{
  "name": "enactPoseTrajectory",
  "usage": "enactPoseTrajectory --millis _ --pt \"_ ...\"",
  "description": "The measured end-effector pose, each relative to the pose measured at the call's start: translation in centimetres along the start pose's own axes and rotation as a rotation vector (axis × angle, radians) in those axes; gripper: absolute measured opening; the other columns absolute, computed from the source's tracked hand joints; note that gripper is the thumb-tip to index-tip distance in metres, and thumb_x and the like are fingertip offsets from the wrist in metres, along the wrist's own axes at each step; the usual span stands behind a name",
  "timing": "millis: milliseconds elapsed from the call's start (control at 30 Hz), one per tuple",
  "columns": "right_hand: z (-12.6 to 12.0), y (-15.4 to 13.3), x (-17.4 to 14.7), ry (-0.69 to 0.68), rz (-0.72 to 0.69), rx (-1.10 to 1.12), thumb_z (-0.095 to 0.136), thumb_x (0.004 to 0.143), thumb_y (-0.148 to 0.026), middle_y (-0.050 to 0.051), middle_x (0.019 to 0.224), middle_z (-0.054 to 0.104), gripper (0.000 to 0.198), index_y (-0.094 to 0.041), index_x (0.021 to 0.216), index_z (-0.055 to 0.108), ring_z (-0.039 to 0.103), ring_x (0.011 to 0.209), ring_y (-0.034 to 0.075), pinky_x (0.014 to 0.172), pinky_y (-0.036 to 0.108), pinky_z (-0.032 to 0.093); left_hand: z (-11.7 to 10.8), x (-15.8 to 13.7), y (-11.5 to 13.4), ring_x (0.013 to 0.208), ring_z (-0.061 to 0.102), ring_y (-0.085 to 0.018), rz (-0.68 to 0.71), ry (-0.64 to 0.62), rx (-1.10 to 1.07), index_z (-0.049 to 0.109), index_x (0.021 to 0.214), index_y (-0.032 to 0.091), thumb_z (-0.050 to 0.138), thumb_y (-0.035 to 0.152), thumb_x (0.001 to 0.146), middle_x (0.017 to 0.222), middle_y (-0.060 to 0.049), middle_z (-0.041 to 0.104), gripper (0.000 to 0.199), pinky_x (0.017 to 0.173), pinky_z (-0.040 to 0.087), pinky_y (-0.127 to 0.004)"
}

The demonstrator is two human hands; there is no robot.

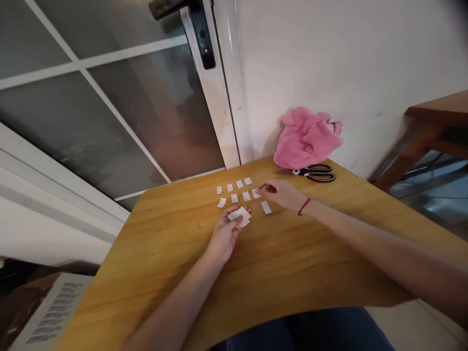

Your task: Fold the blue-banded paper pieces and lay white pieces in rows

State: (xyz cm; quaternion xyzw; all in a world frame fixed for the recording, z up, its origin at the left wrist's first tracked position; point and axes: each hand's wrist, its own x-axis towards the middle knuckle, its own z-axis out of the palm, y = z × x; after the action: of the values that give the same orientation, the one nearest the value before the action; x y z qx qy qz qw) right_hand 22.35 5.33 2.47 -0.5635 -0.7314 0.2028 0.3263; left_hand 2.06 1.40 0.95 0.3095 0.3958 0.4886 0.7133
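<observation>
In my left hand is a small stack of white paper slips, pinched between thumb and fingers above the wooden table. My right hand, with a red string bracelet on the wrist, has its fingertips together on a single white slip at the right end of the nearer row. Several more small slips lie in two rows, among them a slip in the far row and a slip in the nearer one. A separate slip lies below my right fingertips. Any marks on them are too small to read.
Black-handled scissors lie at the table's back right, beside a bunched pink cloth against the wall. A glazed door stands behind the wooden table. To the right is another wooden table; a printed box sits lower left.
</observation>
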Motion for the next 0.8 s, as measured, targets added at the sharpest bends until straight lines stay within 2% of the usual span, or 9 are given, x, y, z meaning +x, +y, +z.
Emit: enactPoseTrajectory --millis 100,167,233,300,400,467,567,700,800 --pt "0.6 -1.9 -0.3 -0.224 -0.043 0.188 0.06 0.079 -0.049 0.0 0.069 0.061 0.034 -0.018 0.091 0.067 0.049 0.062 0.012 0.057 0.024 0.035 -0.2 0.0 -0.1 0.074 0.067 -0.013 0.014 -0.001 0.105 0.054 0.094 0.018 0.072 0.008 0.065 0.087 -0.004 0.071 0.035 0.067 0.049 -0.021" --pt "1.2 -2.8 -0.5 -0.289 -0.057 0.238 0.066 0.074 -0.045 0.001 0.072 0.063 0.03 -0.018 0.087 0.068 0.05 0.063 0.011 0.059 0.024 0.037 -0.3 0.0 -0.2 0.064 0.064 -0.01 0.025 -0.001 0.162 0.056 0.093 0.018 0.075 0.01 0.063 0.081 -0.001 0.069 0.037 0.056 0.045 -0.018" --pt "1.7 -3.2 -0.4 -0.28 -0.032 0.24 0.069 0.072 -0.039 0.001 0.071 0.064 0.023 -0.017 0.079 0.07 0.051 0.064 0.011 0.059 0.024 0.038 -0.4 0.0 -0.2 0.062 0.063 -0.009 0.025 0.001 0.186 0.057 0.091 0.018 0.076 0.012 0.062 0.078 0.0 0.068 0.035 0.053 0.044 -0.017" --pt "1.9 -2.8 0.0 -0.257 0.013 0.238 0.069 0.072 -0.037 0.001 0.068 0.065 0.02 -0.017 0.075 0.07 0.051 0.061 0.011 0.058 0.023 0.037 -0.4 0.1 -0.2 0.065 0.065 -0.011 0.016 0.018 0.166 0.057 0.089 0.017 0.074 0.011 0.065 0.079 -0.002 0.069 0.03 0.056 0.046 -0.018" --pt "1.8 -1.6 0.9 -0.202 0.058 0.237 0.069 0.072 -0.037 0.002 0.071 0.067 0.021 -0.016 0.075 0.071 0.054 0.064 0.011 0.059 0.024 0.038 -0.5 0.3 0.1 0.079 0.069 -0.014 0.037 0.076 0.057 0.054 0.087 0.017 0.065 0.004 0.071 0.087 -0.006 0.071 0.023 0.074 0.052 -0.024" --pt "1.8 -0.8 1.2 -0.173 0.086 0.186 0.07 0.072 -0.035 0.002 0.073 0.069 0.019 -0.016 0.073 0.071 0.055 0.066 0.012 0.061 0.024 0.038 -0.5 0.4 0.4 0.088 0.069 -0.016 0.061 0.121 -0.023 0.052 0.086 0.016 0.057 -0.003 0.072 0.091 -0.008 0.071 0.024 0.087 0.051 -0.028" --pt "2.2 -0.1 1.0 -0.192 0.121 0.054 0.071 0.072 -0.036 0.002 0.073 0.07 0.017 -0.018 0.072 0.071 0.058 0.069 0.014 0.066 0.027 0.037 -0.5 0.4 0.7 0.094 0.069 -0.016 0.085 0.133 -0.075 0.052 0.087 0.016 0.049 -0.009 0.071 0.095 -0.01 0.072 0.029 0.094 0.048 -0.03" --pt "2.8 0.0 0.6 -0.146 0.007 -0.183 0.069 0.077 -0.038 0.0 0.075 0.07 0.016 -0.021 0.075 0.07 0.061 0.077 0.016 0.081 0.033 0.031 -0.6 0.5 0.6 0.099 0.067 -0.016 0.097 0.092 -0.038 0.053 0.09 0.017 0.057 -0.002 0.075 0.102 -0.009 0.071 0.025 0.088 0.049 -0.025" --pt "2.7 -0.3 0.7 -0.058 -0.126 -0.28 0.068 0.078 -0.039 0.003 0.08 0.066 0.02 -0.02 0.082 0.069 0.058 0.079 0.016 0.081 0.033 0.03 -0.9 0.7 0.5 0.096 0.067 -0.016 0.072 0.083 0.046 0.053 0.088 0.018 0.067 0.004 0.071 0.1 -0.009 0.071 0.026 0.076 0.05 -0.021"
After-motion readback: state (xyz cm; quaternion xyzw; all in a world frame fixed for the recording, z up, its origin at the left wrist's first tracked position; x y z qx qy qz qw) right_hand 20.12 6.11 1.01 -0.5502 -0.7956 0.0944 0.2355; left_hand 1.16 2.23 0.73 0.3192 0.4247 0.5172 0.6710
